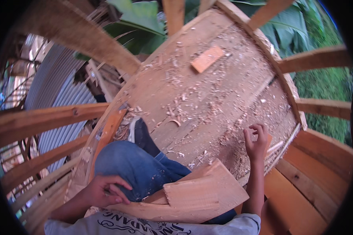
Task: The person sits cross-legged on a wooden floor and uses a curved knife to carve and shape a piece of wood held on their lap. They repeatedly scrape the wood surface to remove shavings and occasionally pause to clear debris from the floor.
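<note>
A carved, notched piece of wood (200,196) lies across my lap, its thick end toward the right. My left hand (109,190) rests by its left end, next to my knee, with the fingers loosely bent and apart. Raised above the shaving-strewn boards on the right is my right hand (256,140). Its fingers curve with a gap to the thumb, and I see nothing between them. Just behind that hand, part of an orange-brown wooden piece (269,141) shows; the hand and wrist hide the rest.
Wood shavings (180,103) litter the plank platform (157,76). A small rectangular wood block (208,58) lies toward its far end. Raised wooden edging (262,47) borders the platform, and timber beams (51,119) radiate outward. Corrugated metal sheeting (59,86) stands at the left.
</note>
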Tool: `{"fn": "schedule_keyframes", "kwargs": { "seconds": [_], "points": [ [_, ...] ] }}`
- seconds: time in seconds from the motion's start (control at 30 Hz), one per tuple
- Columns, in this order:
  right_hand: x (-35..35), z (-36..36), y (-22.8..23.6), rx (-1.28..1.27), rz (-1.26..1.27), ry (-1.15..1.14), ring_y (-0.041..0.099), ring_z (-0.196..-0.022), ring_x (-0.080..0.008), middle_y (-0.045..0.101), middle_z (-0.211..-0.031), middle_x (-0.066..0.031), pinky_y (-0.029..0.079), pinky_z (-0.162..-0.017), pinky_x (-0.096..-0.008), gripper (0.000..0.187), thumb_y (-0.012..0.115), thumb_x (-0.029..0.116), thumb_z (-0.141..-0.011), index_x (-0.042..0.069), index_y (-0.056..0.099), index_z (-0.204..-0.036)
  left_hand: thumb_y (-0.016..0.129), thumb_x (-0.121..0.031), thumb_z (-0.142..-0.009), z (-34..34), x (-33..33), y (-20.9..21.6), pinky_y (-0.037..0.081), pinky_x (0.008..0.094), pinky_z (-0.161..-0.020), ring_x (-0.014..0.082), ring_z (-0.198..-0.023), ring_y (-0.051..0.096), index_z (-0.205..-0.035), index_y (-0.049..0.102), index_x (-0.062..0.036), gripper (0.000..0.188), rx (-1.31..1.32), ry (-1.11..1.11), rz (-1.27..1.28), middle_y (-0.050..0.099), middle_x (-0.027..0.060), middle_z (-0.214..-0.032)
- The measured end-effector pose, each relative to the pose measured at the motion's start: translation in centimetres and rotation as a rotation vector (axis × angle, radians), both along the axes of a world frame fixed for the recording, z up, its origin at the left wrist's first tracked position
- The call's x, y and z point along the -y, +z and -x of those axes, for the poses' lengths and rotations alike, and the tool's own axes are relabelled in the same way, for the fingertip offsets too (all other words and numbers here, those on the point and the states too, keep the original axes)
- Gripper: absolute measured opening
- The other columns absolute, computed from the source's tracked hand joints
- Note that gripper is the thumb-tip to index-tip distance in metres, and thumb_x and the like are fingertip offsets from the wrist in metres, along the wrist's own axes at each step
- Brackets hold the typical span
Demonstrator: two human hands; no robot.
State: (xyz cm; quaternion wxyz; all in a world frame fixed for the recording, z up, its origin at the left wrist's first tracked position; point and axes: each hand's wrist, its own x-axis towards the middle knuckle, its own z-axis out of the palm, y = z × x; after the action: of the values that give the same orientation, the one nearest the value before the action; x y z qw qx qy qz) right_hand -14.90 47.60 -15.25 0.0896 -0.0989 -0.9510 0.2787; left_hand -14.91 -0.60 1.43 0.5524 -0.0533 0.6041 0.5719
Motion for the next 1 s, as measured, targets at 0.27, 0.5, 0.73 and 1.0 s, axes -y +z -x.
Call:
{"fn": "schedule_keyframes", "kwargs": {
  "seconds": [0.27, 0.5, 0.73, 1.0],
  "points": [
    [2.2, 8.0, -1.5, -0.009, -0.307, 0.339, 0.03, -0.137, -0.0413, 0.032, -0.148, -0.0227, 0.025, -0.111, -0.0552, 0.083, 0.072, 0.05, -0.075, 0.012, 0.041, -0.141, 0.071, -0.009, -0.084, 0.4, -0.4, 0.4, 0.054, 0.0241, -0.077, 0.0109, -0.082, 0.071, -0.11, 0.06, 0.0004, 0.03, -0.114, -0.05, 0.008, 0.074, 0.0101, -0.083],
    [7.2, 9.3, -4.8, 0.147, -0.406, 0.581, 0.013, -0.145, -0.0388, 0.017, -0.157, -0.021, 0.004, -0.115, -0.058, 0.114, 0.058, 0.08, -0.066, 0.013, 0.024, -0.152, 0.072, -0.017, -0.085, 0.6, -0.7, 0.0, 0.051, 0.0221, -0.061, 0.0091, -0.067, 0.069, -0.107, 0.06, -0.0019, 0.029, -0.162, -0.087, -0.021, 0.072, 0.0062, -0.075],
    [11.8, 7.6, -4.6, 0.094, -0.374, 0.708, 0.011, -0.146, -0.0391, 0.015, -0.157, -0.0234, 0.003, -0.115, -0.0589, 0.113, 0.057, 0.08, -0.068, 0.012, 0.024, -0.152, 0.073, -0.02, -0.086, 0.5, -0.4, -0.2, 0.052, 0.0198, -0.059, 0.0071, -0.066, 0.069, -0.102, 0.058, -0.0001, 0.03, -0.204, -0.055, -0.098, 0.071, 0.0053, -0.069],
    [14.4, 7.3, -4.0, 0.126, -0.361, 0.834, 0.026, -0.142, -0.0368, 0.031, -0.151, -0.0216, 0.012, -0.116, -0.057, 0.064, 0.059, 0.049, -0.088, 0.016, 0.045, -0.141, 0.072, -0.021, -0.086, 0.9, -0.7, 0.3, 0.053, 0.0198, -0.062, 0.0077, -0.067, 0.069, -0.102, 0.058, 0.0001, 0.03, -0.158, -0.043, -0.094, 0.071, 0.0058, -0.07]
  ]
}}
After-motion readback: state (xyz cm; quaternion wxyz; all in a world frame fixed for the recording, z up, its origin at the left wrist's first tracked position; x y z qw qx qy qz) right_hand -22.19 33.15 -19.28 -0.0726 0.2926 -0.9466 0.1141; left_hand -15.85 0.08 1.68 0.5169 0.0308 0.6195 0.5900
